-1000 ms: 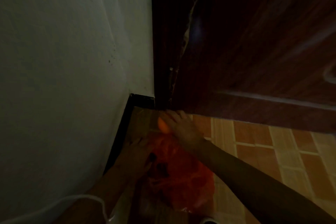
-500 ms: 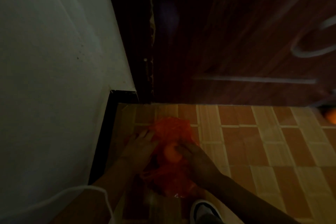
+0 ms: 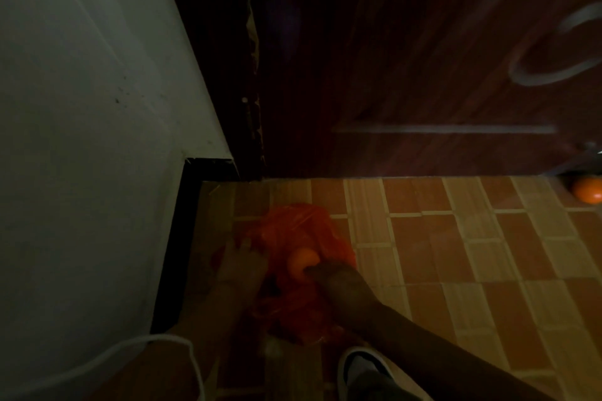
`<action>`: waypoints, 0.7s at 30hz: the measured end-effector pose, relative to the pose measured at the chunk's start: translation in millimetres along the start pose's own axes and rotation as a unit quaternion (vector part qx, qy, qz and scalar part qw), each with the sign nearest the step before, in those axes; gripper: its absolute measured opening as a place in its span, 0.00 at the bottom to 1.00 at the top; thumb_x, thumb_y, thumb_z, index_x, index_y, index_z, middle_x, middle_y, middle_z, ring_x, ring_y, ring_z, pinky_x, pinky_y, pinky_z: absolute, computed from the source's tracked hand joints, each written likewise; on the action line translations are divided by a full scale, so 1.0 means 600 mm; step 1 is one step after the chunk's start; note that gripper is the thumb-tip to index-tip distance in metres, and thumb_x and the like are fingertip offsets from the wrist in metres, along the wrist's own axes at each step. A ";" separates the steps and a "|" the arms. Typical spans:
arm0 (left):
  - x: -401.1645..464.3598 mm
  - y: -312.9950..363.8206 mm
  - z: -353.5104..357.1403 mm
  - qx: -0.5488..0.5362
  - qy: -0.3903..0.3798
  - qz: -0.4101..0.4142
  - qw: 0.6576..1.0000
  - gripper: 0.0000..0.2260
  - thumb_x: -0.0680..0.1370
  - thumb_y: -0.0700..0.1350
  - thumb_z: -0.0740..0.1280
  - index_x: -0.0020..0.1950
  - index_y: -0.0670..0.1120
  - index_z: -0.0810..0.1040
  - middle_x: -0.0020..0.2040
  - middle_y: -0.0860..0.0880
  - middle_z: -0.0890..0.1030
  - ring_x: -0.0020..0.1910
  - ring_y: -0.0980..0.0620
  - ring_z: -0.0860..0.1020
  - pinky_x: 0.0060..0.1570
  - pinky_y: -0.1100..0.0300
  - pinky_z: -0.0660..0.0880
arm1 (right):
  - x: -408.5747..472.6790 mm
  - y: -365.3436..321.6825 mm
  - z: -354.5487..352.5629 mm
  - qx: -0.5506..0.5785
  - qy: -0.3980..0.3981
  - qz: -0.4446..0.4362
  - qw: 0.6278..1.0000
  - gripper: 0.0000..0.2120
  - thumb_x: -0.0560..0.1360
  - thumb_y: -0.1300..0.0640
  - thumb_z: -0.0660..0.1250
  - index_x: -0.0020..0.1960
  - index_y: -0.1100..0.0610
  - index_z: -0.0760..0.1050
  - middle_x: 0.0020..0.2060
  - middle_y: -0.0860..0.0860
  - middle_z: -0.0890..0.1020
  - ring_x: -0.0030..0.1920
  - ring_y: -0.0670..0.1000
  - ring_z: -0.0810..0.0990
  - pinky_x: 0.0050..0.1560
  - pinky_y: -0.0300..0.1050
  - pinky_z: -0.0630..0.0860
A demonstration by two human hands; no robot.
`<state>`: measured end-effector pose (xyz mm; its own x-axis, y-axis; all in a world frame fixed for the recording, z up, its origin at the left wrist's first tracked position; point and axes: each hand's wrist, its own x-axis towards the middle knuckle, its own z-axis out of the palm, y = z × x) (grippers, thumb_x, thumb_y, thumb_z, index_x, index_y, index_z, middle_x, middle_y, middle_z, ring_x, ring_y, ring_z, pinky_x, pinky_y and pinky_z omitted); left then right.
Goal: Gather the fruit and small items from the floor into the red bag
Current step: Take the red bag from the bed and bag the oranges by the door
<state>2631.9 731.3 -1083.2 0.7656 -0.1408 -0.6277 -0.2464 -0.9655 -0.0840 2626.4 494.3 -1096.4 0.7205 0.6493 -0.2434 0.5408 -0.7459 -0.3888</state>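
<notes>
A: What is seen furthest to the left of the red bag (image 3: pixel 290 238)?

B: A pale wall (image 3: pixel 81 140) with a dark skirting board (image 3: pixel 172 257) is seen there, and the bag is laid on the tiled floor (image 3: pixel 456 270) just beside that skirting. Little room is left on that side.

A: How is the bag kept open?

B: Its near left edge is gripped by the left hand (image 3: pixel 239 265), fingers curled on the plastic, so it is judged that the mouth is being held up for loading.

A: And the fruit?

B: An orange (image 3: pixel 301 262) is held over the middle of the bag by the right hand (image 3: pixel 335 283), which is closed round its lower side. Whether it is already rested on the plastic cannot be told in this dim light.

A: What is placed nearer the person than the bag?

B: A shoe (image 3: pixel 365 371) is planted on the floor just below the bag's near edge.

A: What is found to the right of the bag?

B: Open tile is seen, bounded behind by a dark wooden door (image 3: pixel 407 58). A second orange (image 3: pixel 588 194) is left well apart from the bag, at the foot of that door. A free path across the tiles is judged to be available.
</notes>
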 end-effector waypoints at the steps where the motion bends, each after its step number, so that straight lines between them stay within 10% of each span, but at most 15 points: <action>1: -0.002 -0.001 0.003 -0.001 0.001 -0.002 1.000 0.25 0.85 0.57 0.58 0.81 0.51 0.64 0.79 0.47 0.68 0.81 0.40 0.56 0.78 0.32 0.47 | 0.002 0.006 0.000 -0.002 0.007 0.004 1.000 0.20 0.73 0.58 0.75 0.64 0.56 0.82 0.57 0.57 0.85 0.56 0.61 0.85 0.57 0.60 0.83; 9: -0.015 -0.016 -0.013 -0.155 0.162 0.003 0.975 0.14 0.81 0.47 0.61 0.53 0.43 0.85 0.56 0.39 0.84 0.60 0.36 0.81 0.68 0.37 0.70 | 0.009 0.031 -0.069 -0.013 0.130 0.065 0.989 0.08 0.76 0.57 0.71 0.53 0.48 0.83 0.47 0.46 0.80 0.49 0.51 0.80 0.51 0.52 0.72; 21: -0.152 0.024 -0.168 -0.366 0.313 -0.051 0.875 0.08 0.77 0.49 0.72 0.53 0.47 0.83 0.42 0.48 0.85 0.39 0.46 0.83 0.39 0.56 0.76 | -0.029 -0.029 -0.215 0.103 0.179 0.136 0.969 0.10 0.71 0.69 0.72 0.47 0.57 0.85 0.41 0.53 0.83 0.42 0.56 0.80 0.39 0.47 0.74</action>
<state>2618.5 708.4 -949.0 0.9933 0.0837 -0.0800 0.1139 -0.8290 0.5475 2660.7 477.0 -970.7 0.9481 0.3134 -0.0529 0.2388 -0.8121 -0.5325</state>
